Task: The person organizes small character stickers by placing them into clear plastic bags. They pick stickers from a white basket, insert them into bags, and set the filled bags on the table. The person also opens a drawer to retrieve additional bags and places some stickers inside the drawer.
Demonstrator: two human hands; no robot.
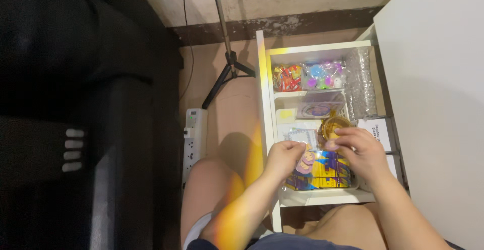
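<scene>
An open white drawer (264, 103) is pulled out below me, beside a white desk top (433, 78). Both of my hands are over its near half. My left hand (285, 156) pinches small round purple stickers (305, 161) above a stack of yellow and purple printed cards (327, 174). My right hand (359, 151) has its fingers closed on a roll of clear yellowish tape (334, 127). A clear packet with a white sheet (297, 135) lies just beyond my left hand.
The drawer's far end holds bags of small colourful items (308, 76) and bubble wrap (360, 81). White boxes (379, 130) sit at the drawer's right. On the floor stand a tripod (228, 68) and a white power strip (194, 139). A dark chair (75, 114) fills the left.
</scene>
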